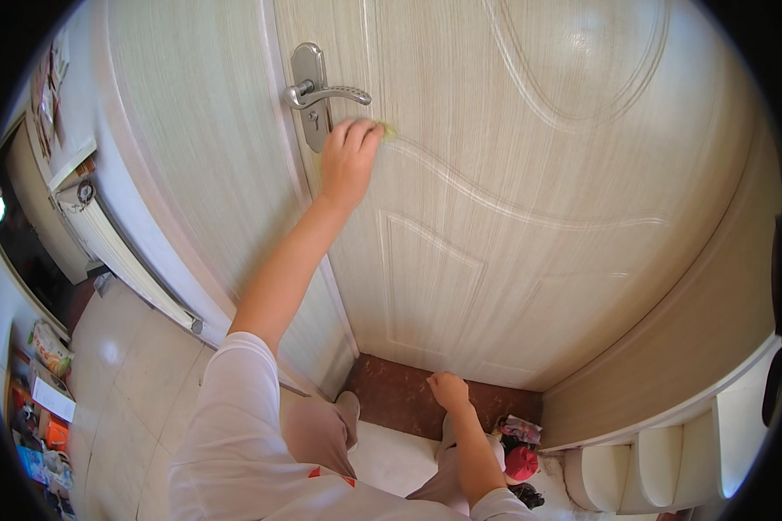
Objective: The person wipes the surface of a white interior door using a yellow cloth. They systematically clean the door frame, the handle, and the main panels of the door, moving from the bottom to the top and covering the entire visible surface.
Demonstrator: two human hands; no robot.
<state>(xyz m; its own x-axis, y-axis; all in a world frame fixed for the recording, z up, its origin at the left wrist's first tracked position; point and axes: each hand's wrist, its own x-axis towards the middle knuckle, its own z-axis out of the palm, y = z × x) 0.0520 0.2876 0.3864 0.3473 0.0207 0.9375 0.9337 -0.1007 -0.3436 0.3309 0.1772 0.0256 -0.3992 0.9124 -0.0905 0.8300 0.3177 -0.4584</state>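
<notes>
My left hand (pixel 352 156) presses against a pale wood-grain door (pixel 560 176), just below and right of its lever handle (pixel 329 96). From under its fingertips pokes a small piece of yellow-green cloth or sponge (pixel 388 130); my hand covers most of it. The handle's metal backplate (pixel 309 65), with a key cylinder, stands immediately left of my fingers. Low in front of my body, my right hand (pixel 449 391) hangs with curled fingers, and nothing shows in it. Wavy and rectangular raised mouldings cross the door, which looks closed.
Under the door lies a reddish-brown stone threshold (pixel 397 397). White curved shelves (pixel 665 462) stand at the lower right, beside a red item (pixel 521 463) on the floor. A radiator (pixel 117 241) runs along the left wall. Boxes and bags (pixel 49 404) crowd the lower left.
</notes>
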